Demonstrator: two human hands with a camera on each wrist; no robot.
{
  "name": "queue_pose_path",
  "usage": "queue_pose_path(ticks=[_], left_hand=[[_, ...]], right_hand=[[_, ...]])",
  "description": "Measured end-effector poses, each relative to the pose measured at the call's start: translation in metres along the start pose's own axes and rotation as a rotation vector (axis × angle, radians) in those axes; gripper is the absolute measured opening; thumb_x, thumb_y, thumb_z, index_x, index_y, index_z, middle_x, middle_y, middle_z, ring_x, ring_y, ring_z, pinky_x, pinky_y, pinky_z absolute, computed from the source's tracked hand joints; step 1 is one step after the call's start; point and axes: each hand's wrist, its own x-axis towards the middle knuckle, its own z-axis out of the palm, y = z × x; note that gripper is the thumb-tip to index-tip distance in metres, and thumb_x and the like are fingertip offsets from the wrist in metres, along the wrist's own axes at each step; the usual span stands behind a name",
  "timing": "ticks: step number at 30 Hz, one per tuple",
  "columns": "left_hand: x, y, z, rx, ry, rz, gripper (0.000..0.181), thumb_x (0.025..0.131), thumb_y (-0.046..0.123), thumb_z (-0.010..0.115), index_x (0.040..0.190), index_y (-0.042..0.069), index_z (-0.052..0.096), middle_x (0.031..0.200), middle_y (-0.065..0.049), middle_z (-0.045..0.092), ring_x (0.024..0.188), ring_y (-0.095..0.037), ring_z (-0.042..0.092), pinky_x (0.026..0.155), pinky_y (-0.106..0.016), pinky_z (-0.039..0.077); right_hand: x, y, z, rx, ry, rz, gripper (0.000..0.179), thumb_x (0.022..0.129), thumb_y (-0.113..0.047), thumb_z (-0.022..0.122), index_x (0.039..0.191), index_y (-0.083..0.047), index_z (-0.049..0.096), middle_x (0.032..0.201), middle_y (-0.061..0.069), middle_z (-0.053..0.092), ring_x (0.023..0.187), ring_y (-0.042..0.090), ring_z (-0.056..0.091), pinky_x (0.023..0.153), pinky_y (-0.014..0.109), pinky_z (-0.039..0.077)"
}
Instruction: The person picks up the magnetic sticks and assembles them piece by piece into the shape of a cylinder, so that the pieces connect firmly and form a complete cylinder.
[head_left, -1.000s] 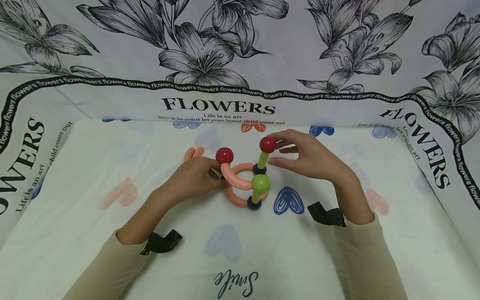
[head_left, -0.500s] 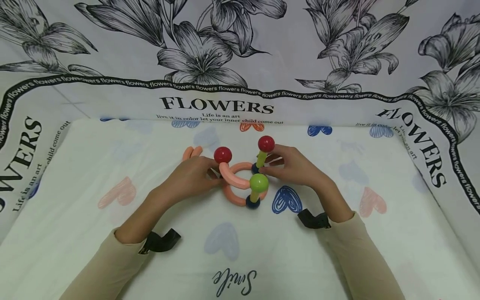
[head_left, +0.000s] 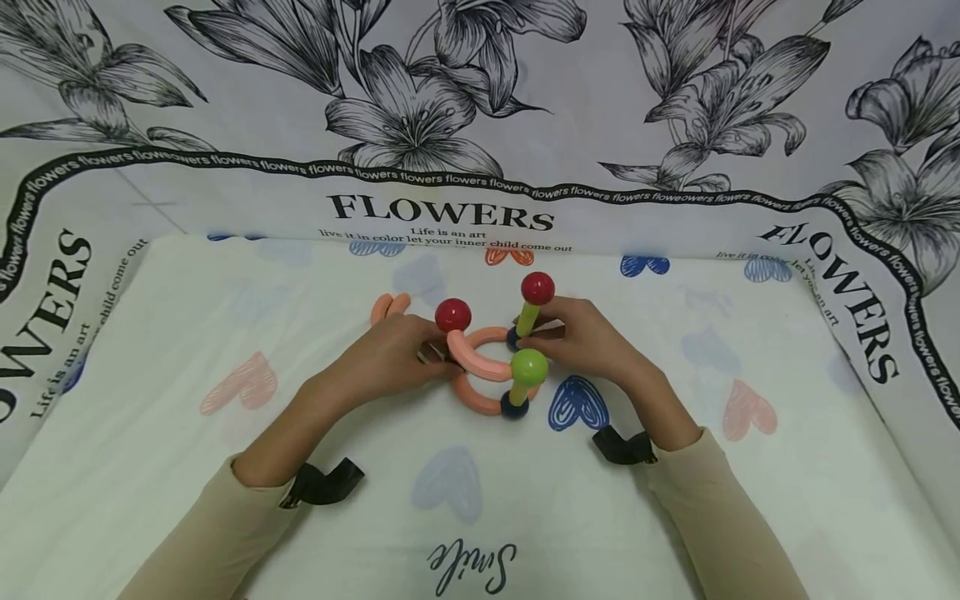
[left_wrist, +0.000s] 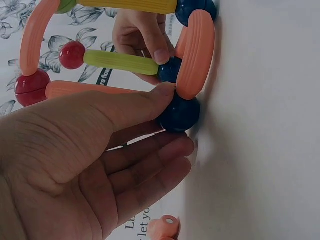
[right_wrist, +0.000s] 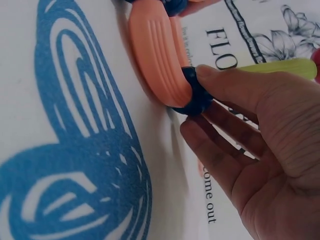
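A structure of magnetic sticks and balls stands on the white cloth, its base a ring of curved orange sticks [head_left: 476, 403] joined by dark blue balls. From the front blue ball [head_left: 514, 406] a yellow stick rises to a green ball [head_left: 529, 367]. A curved orange stick [head_left: 483, 365] links that to a red ball [head_left: 453, 316]. At the back, a yellow-green stick [head_left: 528, 317] carries another red ball [head_left: 537, 288]. My left hand [head_left: 386, 354] pinches the left blue ball [left_wrist: 180, 114]. My right hand [head_left: 585, 337] pinches the back blue ball [right_wrist: 197, 100] beneath the yellow-green stick.
Loose curved orange sticks [head_left: 390, 307] lie just behind the left hand. Printed hearts mark the white cloth [head_left: 360, 533]. A flower-printed cloth [head_left: 262, 200] borders it at the back and sides. A black strap piece [head_left: 326, 483] sticks out at each wrist.
My right hand has come down from beside the upper red ball to the blue ball at the foot of the yellow-green stick and pinches it. The left hand has stayed in place.
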Motion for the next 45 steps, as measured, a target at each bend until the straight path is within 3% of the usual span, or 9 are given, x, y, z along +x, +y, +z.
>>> queue_pose_path(ticks=[12, 16, 25, 28, 31, 34, 37, 41, 45], left_hand=[[-0.003, -0.001, -0.005, -0.044, -0.066, 0.044, 0.026, 0.094, 0.009, 0.078, 0.12, 0.011, 0.079, 0.111, -0.001, 0.082, 0.095, -0.011, 0.078, 0.095, -0.039, 0.06], [-0.004, -0.003, -0.013, -0.031, -0.082, 0.024, 0.027, 0.097, 0.013, 0.074, 0.124, 0.012, 0.078, 0.115, -0.002, 0.081, 0.099, -0.013, 0.078, 0.099, -0.043, 0.058], [0.0, -0.007, -0.046, 0.069, -0.027, -0.202, 0.037, 0.105, 0.038, 0.063, 0.127, 0.009, 0.074, 0.101, -0.004, 0.079, 0.09, -0.018, 0.07, 0.08, -0.037, 0.054], [0.005, -0.007, -0.059, 0.128, -0.076, -0.294, 0.04, 0.106, 0.042, 0.06, 0.118, 0.007, 0.077, 0.095, -0.006, 0.079, 0.09, -0.023, 0.068, 0.078, -0.039, 0.052], [0.013, -0.007, -0.067, 0.195, -0.094, -0.373, 0.043, 0.106, 0.042, 0.059, 0.097, 0.008, 0.082, 0.086, -0.007, 0.079, 0.087, -0.027, 0.066, 0.072, -0.04, 0.051], [0.019, -0.004, -0.066, 0.244, -0.052, -0.438, 0.043, 0.105, 0.037, 0.06, 0.08, 0.008, 0.082, 0.074, -0.007, 0.076, 0.08, -0.028, 0.065, 0.065, -0.037, 0.047], [0.022, -0.001, -0.058, 0.266, 0.005, -0.441, 0.043, 0.104, 0.031, 0.06, 0.074, 0.005, 0.076, 0.063, -0.006, 0.071, 0.069, -0.027, 0.062, 0.058, -0.033, 0.043], [0.024, 0.0, -0.046, 0.278, 0.09, -0.408, 0.036, 0.105, 0.025, 0.059, 0.082, 0.0, 0.072, 0.061, -0.007, 0.069, 0.064, -0.028, 0.061, 0.056, -0.033, 0.04], [0.028, -0.001, -0.036, 0.28, 0.138, -0.39, 0.031, 0.104, 0.023, 0.063, 0.102, -0.006, 0.075, 0.081, -0.018, 0.075, 0.07, -0.032, 0.064, 0.059, -0.035, 0.045]], right_hand=[[0.003, 0.004, 0.003, 0.008, 0.026, -0.006, 0.023, 0.094, -0.012, 0.081, 0.116, -0.012, 0.076, 0.114, 0.006, 0.077, 0.117, 0.025, 0.074, 0.099, 0.041, 0.061], [0.003, 0.004, 0.003, 0.008, 0.026, -0.011, 0.022, 0.094, -0.013, 0.08, 0.116, -0.013, 0.076, 0.114, 0.006, 0.076, 0.117, 0.025, 0.074, 0.1, 0.041, 0.061], [-0.004, 0.007, -0.001, 0.017, 0.018, -0.013, 0.023, 0.094, -0.01, 0.08, 0.116, -0.011, 0.076, 0.115, 0.007, 0.076, 0.118, 0.025, 0.074, 0.101, 0.04, 0.061], [-0.001, 0.008, 0.001, 0.021, 0.02, -0.026, 0.023, 0.094, -0.01, 0.08, 0.117, -0.01, 0.075, 0.116, 0.007, 0.076, 0.118, 0.025, 0.074, 0.101, 0.04, 0.061], [0.003, 0.006, 0.003, 0.029, 0.022, -0.035, 0.025, 0.094, -0.011, 0.08, 0.118, -0.01, 0.075, 0.117, 0.007, 0.076, 0.118, 0.025, 0.073, 0.101, 0.04, 0.06], [0.008, 0.004, 0.005, 0.027, 0.014, -0.028, 0.027, 0.095, -0.013, 0.08, 0.121, -0.011, 0.074, 0.119, 0.007, 0.076, 0.119, 0.024, 0.073, 0.102, 0.039, 0.06], [0.007, 0.002, 0.004, 0.019, 0.012, -0.006, 0.027, 0.095, -0.013, 0.08, 0.121, -0.011, 0.074, 0.119, 0.007, 0.076, 0.119, 0.025, 0.073, 0.103, 0.04, 0.06], [0.004, 0.0, 0.001, 0.012, 0.017, 0.014, 0.027, 0.094, -0.013, 0.08, 0.121, -0.01, 0.074, 0.118, 0.008, 0.076, 0.119, 0.026, 0.073, 0.103, 0.042, 0.06], [0.002, 0.002, 0.001, 0.018, 0.005, 0.023, 0.028, 0.095, -0.013, 0.08, 0.122, -0.01, 0.074, 0.119, 0.008, 0.076, 0.12, 0.026, 0.073, 0.104, 0.042, 0.059]])
